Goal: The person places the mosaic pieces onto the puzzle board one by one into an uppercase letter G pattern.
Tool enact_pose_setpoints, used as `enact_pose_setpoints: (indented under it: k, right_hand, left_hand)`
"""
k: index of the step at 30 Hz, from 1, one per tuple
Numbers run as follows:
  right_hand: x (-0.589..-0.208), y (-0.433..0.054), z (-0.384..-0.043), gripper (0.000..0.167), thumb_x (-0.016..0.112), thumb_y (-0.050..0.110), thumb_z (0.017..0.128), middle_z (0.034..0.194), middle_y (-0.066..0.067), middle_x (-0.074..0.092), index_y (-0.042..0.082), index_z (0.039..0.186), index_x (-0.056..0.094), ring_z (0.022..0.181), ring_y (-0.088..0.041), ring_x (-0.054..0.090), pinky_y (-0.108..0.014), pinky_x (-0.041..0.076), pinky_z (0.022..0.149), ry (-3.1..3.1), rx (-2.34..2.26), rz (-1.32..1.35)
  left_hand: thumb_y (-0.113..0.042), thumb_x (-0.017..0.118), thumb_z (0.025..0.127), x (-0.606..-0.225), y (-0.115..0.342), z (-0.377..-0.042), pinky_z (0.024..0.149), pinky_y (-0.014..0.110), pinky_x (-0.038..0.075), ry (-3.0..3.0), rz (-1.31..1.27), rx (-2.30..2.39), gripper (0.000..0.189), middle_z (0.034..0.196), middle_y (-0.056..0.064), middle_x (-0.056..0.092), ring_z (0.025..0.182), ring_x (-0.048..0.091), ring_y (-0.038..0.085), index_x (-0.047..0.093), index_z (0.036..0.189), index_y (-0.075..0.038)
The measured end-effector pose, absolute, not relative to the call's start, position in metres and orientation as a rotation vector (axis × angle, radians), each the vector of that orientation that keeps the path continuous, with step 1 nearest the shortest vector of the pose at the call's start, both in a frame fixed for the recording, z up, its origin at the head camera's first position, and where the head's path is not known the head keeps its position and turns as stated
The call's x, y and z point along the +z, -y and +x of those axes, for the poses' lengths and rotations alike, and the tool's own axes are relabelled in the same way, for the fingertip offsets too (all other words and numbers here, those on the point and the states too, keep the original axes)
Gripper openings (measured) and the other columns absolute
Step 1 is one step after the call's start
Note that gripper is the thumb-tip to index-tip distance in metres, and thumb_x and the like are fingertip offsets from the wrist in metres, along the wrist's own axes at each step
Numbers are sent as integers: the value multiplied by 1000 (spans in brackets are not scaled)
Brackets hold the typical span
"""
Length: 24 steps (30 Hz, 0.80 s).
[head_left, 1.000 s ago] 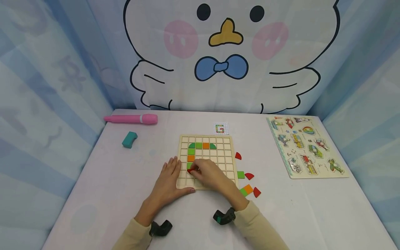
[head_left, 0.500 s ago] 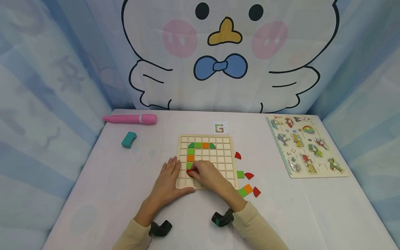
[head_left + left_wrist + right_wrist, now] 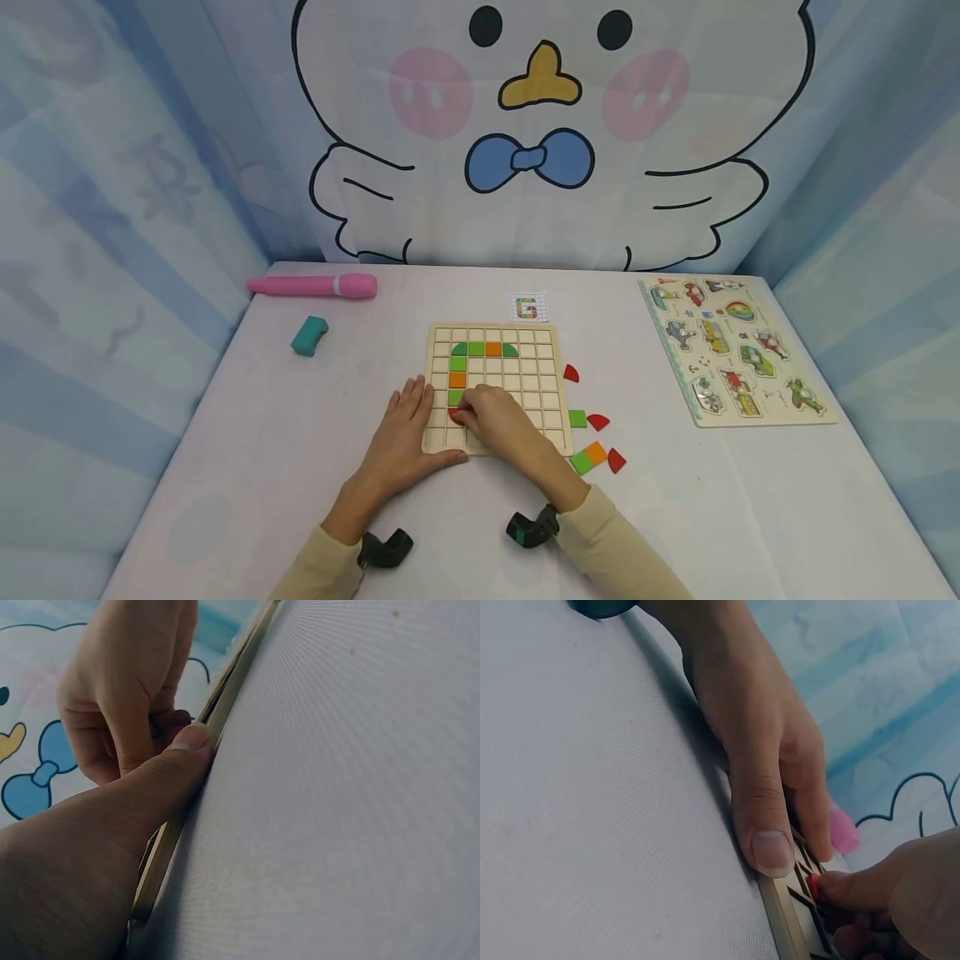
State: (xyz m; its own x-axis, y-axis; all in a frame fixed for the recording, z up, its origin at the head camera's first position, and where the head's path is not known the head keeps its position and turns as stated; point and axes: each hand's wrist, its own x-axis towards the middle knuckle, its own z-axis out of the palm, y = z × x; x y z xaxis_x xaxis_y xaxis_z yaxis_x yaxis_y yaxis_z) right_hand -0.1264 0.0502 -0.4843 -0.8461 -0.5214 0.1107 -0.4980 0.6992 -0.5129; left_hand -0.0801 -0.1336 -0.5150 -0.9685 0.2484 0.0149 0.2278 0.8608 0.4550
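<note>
A wooden grid board (image 3: pixel 542 385) lies on the table, with green and orange square tiles and two dark-green quarter-round tiles set along its upper row and left side. My left hand (image 3: pixel 397 433) rests flat along the board's left side, its thumb on the near edge, as the left wrist view also shows. Over the board, my right hand (image 3: pixel 498 417) has its fingers curled and pinches a red quarter-round tile (image 3: pixel 453 413) at the cell below the lowest green square (image 3: pixel 455 397). In the right wrist view the thumb touches this red tile (image 3: pixel 813 885); the other fingertips are partly hidden.
Right of the board lie loose red quarter-rounds (image 3: pixel 597 422), green squares (image 3: pixel 577 418) and an orange square (image 3: pixel 596 452). A small pattern card (image 3: pixel 529 307) is behind it. A pink marker (image 3: pixel 307 286) and teal block (image 3: pixel 310 336) lie left, a picture puzzle board (image 3: pixel 731 354) right.
The red tile has come down from a tilted position to lie flatter at its cell, with my right hand shifting slightly. My left hand stays in place.
</note>
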Motion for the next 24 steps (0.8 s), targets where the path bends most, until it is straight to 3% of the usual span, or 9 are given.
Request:
enact_pose_setpoints:
  k: [24]
  right_hand:
    - [-470,-68,-132,16,73,24,92,84,4,61,10,100,71,75,-7,53,-19,49,66,-2896,-925,-736]
  left_hand:
    - [-73,70,75,-515,132,-80,128,52,15,-2992,361,708,117,166,21,22,156,16,36,31,154,3]
